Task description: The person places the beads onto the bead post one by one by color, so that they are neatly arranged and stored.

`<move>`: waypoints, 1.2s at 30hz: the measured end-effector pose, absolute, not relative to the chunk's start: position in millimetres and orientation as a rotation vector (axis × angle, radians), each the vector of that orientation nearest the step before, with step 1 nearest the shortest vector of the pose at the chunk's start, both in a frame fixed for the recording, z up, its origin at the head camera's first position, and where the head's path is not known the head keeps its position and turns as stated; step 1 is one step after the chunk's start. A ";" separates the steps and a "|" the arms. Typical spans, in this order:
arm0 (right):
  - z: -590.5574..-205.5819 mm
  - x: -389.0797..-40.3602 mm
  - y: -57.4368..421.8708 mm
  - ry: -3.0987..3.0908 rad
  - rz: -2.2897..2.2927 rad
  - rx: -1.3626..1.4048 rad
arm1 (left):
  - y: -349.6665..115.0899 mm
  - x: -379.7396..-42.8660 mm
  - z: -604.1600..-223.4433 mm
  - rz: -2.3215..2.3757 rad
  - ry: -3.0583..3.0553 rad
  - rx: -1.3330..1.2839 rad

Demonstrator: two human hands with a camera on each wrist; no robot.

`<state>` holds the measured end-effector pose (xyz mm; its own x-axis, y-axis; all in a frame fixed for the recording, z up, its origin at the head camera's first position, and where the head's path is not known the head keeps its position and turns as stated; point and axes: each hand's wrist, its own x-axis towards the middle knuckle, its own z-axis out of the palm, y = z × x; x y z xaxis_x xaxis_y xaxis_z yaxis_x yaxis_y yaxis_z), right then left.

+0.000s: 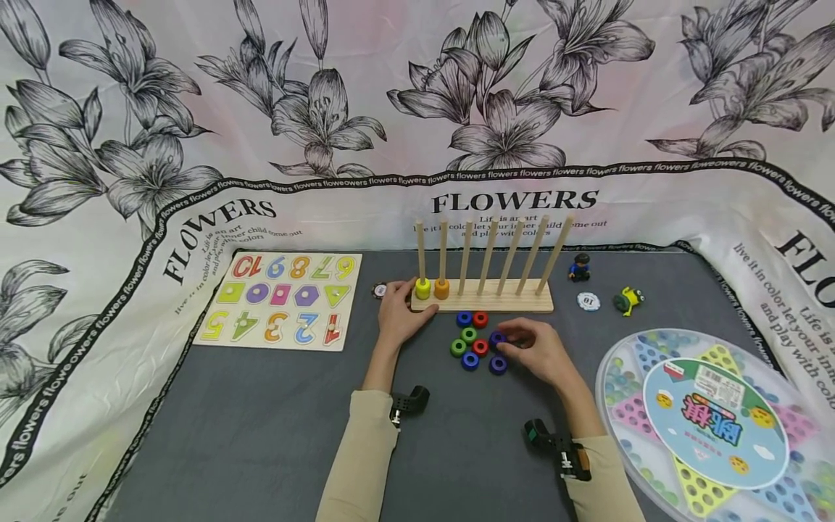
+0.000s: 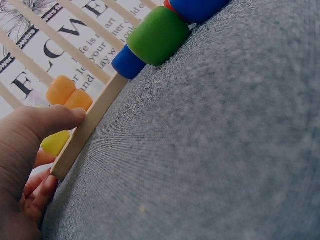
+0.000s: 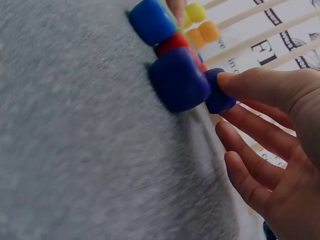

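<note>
A wooden stacking board (image 1: 483, 303) with several upright pegs stands beyond the hands. Yellow rings (image 1: 422, 289) sit on its leftmost peg, orange rings (image 1: 441, 290) on the one beside it. My left hand (image 1: 400, 315) grips the board's left end, thumb along the front edge and fingers round the end in the left wrist view. Thumb and fingertips of my right hand (image 1: 538, 349) pinch a dark purple ring (image 3: 220, 97). Just in front lies another purple ring (image 1: 498, 365), grouped with blue rings (image 1: 470, 360), red rings (image 1: 480, 347) and green rings (image 1: 459, 348).
On the left lies a number puzzle board (image 1: 287, 293), with a small round chip (image 1: 379, 291) near the left hand. A toy figure (image 1: 578, 267), a white chip (image 1: 588, 301) and a frog toy (image 1: 628, 300) are at right. A large round game board (image 1: 626, 406) lies front right.
</note>
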<state>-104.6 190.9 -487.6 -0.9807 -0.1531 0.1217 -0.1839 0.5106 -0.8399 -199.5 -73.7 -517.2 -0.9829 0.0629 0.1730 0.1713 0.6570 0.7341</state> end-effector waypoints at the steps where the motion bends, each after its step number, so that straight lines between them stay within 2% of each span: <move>1: -486.1 -104.5 190.5 -2.688 1.509 0.296 | -73.4 -199.3 -517.4 -1.236 -2.737 -0.194; 7: -465.1 -110.7 181.8 -2.564 1.500 0.261 | -73.6 -198.7 -517.5 -1.244 -2.725 -0.186; 23: -372.4 -148.9 133.3 -2.085 1.415 0.254 | -74.3 -198.8 -517.7 -1.232 -2.707 -0.246; 36: -341.4 -169.6 118.6 -2.047 1.309 0.269 | -74.8 -199.5 -517.8 -1.237 -2.720 -0.222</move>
